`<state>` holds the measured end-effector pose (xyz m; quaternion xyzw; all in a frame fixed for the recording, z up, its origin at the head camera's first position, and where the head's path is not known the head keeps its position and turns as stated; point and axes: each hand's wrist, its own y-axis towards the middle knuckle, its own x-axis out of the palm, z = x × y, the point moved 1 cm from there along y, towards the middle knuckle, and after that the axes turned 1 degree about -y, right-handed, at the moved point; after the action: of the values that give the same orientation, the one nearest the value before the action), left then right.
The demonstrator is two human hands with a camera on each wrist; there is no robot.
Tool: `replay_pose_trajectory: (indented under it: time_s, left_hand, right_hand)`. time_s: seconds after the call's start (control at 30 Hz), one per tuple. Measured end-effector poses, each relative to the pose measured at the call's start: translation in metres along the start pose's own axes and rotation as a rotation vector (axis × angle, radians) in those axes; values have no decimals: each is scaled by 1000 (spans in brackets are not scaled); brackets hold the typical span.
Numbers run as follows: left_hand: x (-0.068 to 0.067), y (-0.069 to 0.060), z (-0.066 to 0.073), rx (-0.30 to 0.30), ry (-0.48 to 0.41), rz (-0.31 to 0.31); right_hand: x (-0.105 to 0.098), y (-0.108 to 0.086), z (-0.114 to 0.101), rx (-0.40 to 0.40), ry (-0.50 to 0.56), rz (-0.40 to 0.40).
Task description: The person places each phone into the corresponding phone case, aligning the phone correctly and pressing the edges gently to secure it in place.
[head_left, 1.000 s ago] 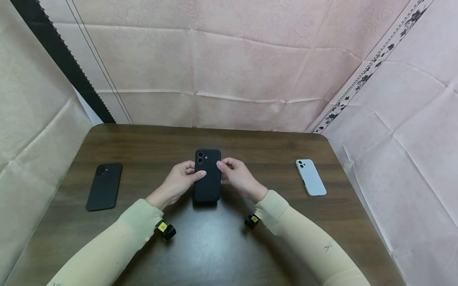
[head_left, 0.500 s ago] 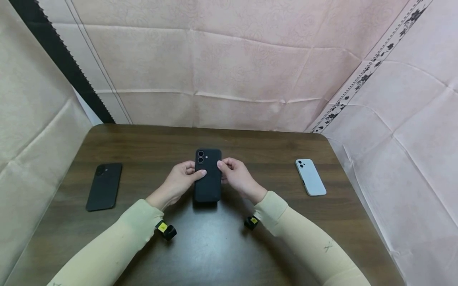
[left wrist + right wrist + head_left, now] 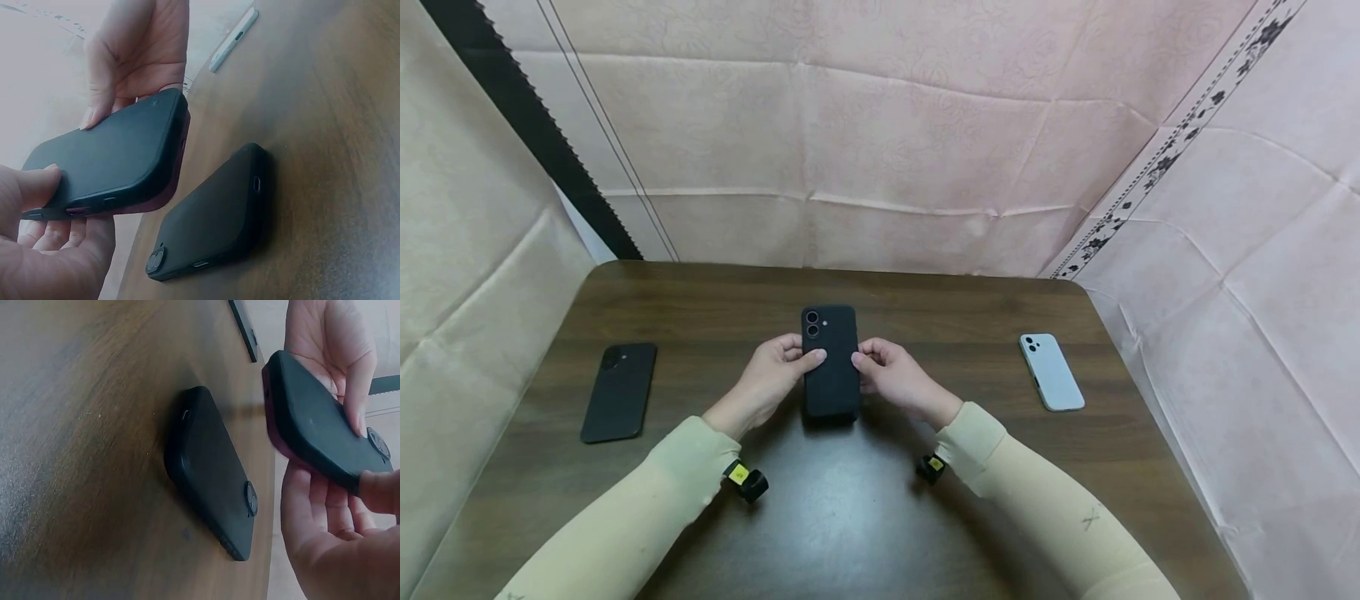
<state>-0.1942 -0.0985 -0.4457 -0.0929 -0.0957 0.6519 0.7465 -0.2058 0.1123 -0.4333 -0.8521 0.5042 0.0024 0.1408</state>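
A dark phone with two camera rings is held back side up at the table's middle by both hands. My left hand pinches its left edge, thumb on the back and fingers beneath. My right hand grips the right edge in the same way. In the left wrist view, a reddish-purple rim shows along the underside of the held phone. Apart from it, a second black phone lies on the table below; in the head view the held one hides most of it. The held phone's front is hidden.
Another black phone lies at the left of the wooden table. A light blue phone lies at the right. Pale cloth hangs behind the table and on both sides.
The held phone has shifted slightly left and upward in the head view, with both hands still gripping it. The phones on the table at the left and right have not moved.
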Motion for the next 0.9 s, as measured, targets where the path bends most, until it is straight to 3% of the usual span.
replay_pose_trajectory:
  time_s: [0.37,0.57,0.9]
  left_hand:
    - [1,0,3,13,-19,-79]
    - [-2,-2,-3,-24,46,-140]
    - [-3,-4,-5,1,107,-145]
  right_hand:
    - [-2,4,1,-2,4,103]
    - [-8,4,-8,27,48,170]
    - [-7,7,-3,-10,76,210]
